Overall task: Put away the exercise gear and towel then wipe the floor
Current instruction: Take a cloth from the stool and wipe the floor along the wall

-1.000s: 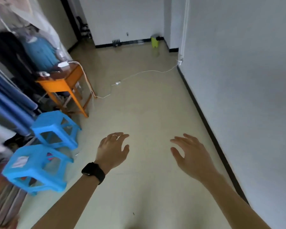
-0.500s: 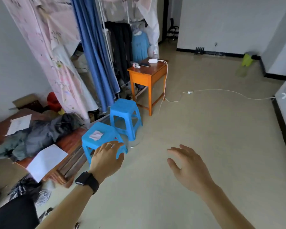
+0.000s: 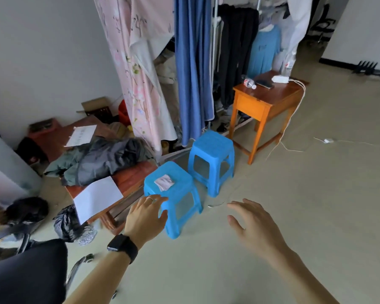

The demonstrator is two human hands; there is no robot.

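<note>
**Two hands, two stools**

There are two hands. The left hand (image 3: 146,218) and the right hand (image 3: 255,227) are both held out over the floor (image 3: 294,205) with fingers spread, and they hold nothing. The left hand has one watch (image 3: 122,247) and one ring (image 3: 149,199). Its fingertips are at the corner of the near stool (image 3: 184,205), but I cannot tell if they touch it.

There are two blue stools. The far stool (image 3: 211,150) stands just beside the near one. One small scrap (image 3: 164,182) lies on the near stool. There is one orange table (image 3: 270,99) with one bottle (image 3: 249,82) on it. There are two white papers, the near paper (image 3: 97,197) and the far paper (image 3: 80,136). I cannot tell which thing is the towel.

Half a second ago the green bin showed far off, and now it is out of view. The stools look closer now. Both hands have stayed spread.
</note>
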